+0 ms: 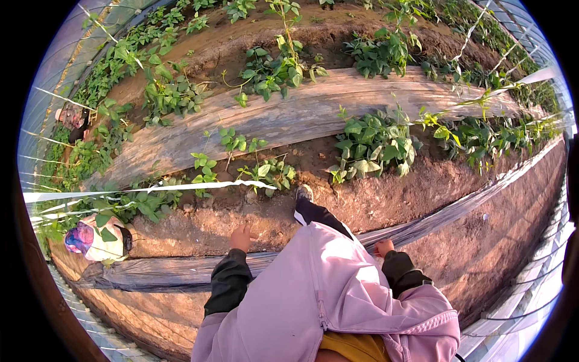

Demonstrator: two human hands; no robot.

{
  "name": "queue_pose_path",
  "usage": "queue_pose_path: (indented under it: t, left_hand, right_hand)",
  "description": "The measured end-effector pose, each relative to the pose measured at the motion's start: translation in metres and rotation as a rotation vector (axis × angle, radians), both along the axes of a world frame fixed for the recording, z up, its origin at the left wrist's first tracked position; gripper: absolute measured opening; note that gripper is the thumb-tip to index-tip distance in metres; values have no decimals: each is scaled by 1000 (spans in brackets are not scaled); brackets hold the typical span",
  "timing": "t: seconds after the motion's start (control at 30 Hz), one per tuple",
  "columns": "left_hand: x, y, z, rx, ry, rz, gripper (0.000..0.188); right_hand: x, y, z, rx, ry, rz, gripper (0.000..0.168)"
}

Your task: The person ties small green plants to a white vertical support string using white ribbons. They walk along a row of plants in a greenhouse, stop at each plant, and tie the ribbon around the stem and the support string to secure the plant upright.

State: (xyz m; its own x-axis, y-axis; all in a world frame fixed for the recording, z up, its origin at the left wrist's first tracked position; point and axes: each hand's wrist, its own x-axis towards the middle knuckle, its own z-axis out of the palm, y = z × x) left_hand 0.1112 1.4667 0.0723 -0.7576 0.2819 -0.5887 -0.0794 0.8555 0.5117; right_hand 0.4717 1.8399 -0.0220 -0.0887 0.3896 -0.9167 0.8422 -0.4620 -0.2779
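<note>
My left hand [243,237] hangs over the bare soil path with its fingers loosely apart and nothing visible in it. Close by, a strip of dark plastic mulch film [181,270] runs along the ground. On the other side of my pink jacket [289,289], my right hand [383,247] hangs with curled fingers in front of the film. Its palm side is hidden. Ahead, my shoe [305,192] rests on the soil beside a row of bean-like plants [377,142].
A person in a patterned head covering [97,237] bends low at the left. Another person [74,120] is farther off. White twine [149,188] stretches across the left, and another strand [502,89] crosses the right. Pale film [316,108] covers ground between plant rows. Greenhouse walls [520,298] enclose the plot.
</note>
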Motion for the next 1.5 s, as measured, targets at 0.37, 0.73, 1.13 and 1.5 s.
queue_pose_path:
  t: [0.37,0.73,1.13,1.5]
  left_hand:
    - [330,-202,-91,-403,-153,-111,25]
    - [296,-148,-105,-405,69,-12,22]
    - [233,-96,-88,-208,218,-118,19]
    - [235,-107,-86,-375,138,-331,20]
  right_hand:
    - [59,-33,-76,107,149,522,22]
    - [153,-25,-88,392,200,924,23]
    - [243,-43,-166,461,-255,1339,19]
    - [189,-49,-89,341,178,325,25]
